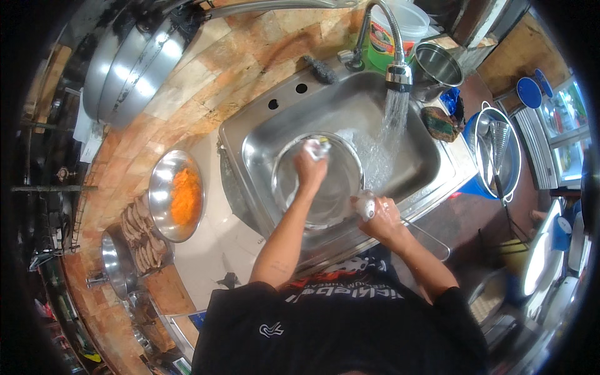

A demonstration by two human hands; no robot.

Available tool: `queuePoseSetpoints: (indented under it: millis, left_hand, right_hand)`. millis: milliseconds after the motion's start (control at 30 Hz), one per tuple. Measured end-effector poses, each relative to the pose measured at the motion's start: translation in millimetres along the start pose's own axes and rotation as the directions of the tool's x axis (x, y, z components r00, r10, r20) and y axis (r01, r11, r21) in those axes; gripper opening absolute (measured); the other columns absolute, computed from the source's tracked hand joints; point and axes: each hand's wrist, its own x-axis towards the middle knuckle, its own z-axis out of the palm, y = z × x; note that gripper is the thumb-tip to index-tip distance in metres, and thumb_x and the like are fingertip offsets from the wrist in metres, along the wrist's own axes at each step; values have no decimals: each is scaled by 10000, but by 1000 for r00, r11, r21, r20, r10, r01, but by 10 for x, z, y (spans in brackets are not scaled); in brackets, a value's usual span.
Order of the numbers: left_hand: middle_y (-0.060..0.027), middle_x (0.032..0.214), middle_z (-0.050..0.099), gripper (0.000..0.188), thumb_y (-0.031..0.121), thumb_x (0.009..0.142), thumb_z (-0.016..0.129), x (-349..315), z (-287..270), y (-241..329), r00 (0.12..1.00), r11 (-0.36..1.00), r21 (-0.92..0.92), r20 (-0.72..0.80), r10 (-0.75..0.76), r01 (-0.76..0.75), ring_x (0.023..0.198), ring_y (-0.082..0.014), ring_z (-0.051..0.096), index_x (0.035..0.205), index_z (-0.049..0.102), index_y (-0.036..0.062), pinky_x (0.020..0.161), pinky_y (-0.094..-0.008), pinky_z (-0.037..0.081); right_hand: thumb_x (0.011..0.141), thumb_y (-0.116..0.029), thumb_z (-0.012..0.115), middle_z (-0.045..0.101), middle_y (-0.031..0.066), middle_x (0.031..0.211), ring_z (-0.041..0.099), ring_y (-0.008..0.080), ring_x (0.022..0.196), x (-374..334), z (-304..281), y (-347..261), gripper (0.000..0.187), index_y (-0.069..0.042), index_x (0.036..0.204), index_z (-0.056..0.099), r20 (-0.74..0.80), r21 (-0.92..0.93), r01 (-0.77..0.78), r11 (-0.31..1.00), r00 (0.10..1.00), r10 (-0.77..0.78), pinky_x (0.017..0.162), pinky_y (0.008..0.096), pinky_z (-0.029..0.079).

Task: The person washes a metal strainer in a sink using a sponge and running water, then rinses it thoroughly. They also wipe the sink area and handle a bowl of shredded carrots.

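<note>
A round, thin-rimmed metal strainer (334, 187) lies tilted in the stainless steel sink (259, 134), its inside grey and wet. My right hand (381, 219) is closed around its handle at the rim, with white foam over the fingers. A long wire loop sticks out past that hand, over the sink's front edge. My left hand (308, 165) is inside the strainer's ring, closed on a foamy, partly yellow sponge (320, 147). Water runs from the faucet (399, 75) into the sink beyond the strainer, apart from both hands.
A dark scouring pad (322, 70) rests on the sink's back ledge. Behind the faucet stand a plastic tub (412, 22) and a steel pot (439, 65). A blue bucket (515, 153) holding utensils is at right. Left are a steel bowl (161, 187) of orange shreds and meat pieces (142, 234).
</note>
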Motion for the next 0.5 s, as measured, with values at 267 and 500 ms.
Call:
queuePoseSetpoints:
  millis: [267,500]
  left_hand:
    - [-145,814,655,460,86,685,710,-315,-650,-55,729,750,558,667,-152,-354,691,-226,646,1123,580,35,578,-333,533]
    - [-232,1086,557,505,130,784,587,-150,-281,217,975,922,-374,224,-15,100,1058,-348,543,1240,422,-10,928,-403,417]
  right_hand:
    - [681,-107,645,643,177,847,629,381,757,-79,-10,176,428,-117,1082,498,-101,177,-139,974,982,158,691,447,514]
    - [681,-125,726,607,191,840,620,351,756,107,-23,-20,547,-51,1120,408,-96,522,-31,853,991,95,670,379,506]
